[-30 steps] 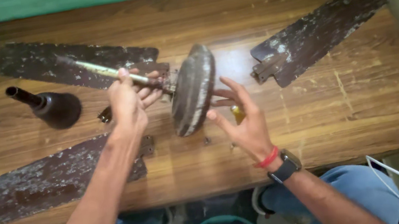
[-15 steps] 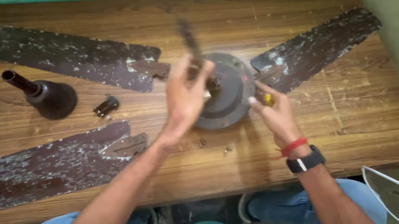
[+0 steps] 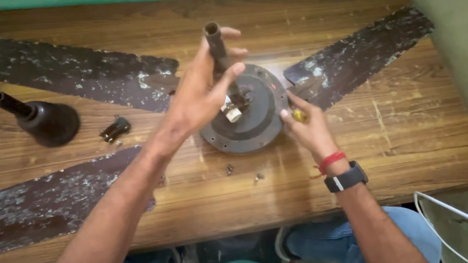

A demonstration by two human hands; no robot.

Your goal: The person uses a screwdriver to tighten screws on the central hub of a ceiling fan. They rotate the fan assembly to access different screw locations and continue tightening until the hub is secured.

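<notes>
With the round fan motor housing (image 3: 246,115) lying flat mid-surface (image 3: 404,145), the left hand (image 3: 201,90) is clamped on its upright shaft (image 3: 215,46) while the right hand (image 3: 306,128) pinches a small yellow tool at the rim, apparently mid-disassembly, needing steady bracing.

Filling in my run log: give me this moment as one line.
left hand: holds upright rod | right hand: at fan motor housing rim, yellow item in fingers | table: three blades, dark canopy cup, loose screws

The round metal fan motor housing (image 3: 250,117) was dark grey-brown. The three long fan blades (image 3: 76,74) were dark brown, flecked white. The wooden tabletop (image 3: 416,143) showed streaked brown grain. The wrist band (image 3: 332,161) was red.
</notes>
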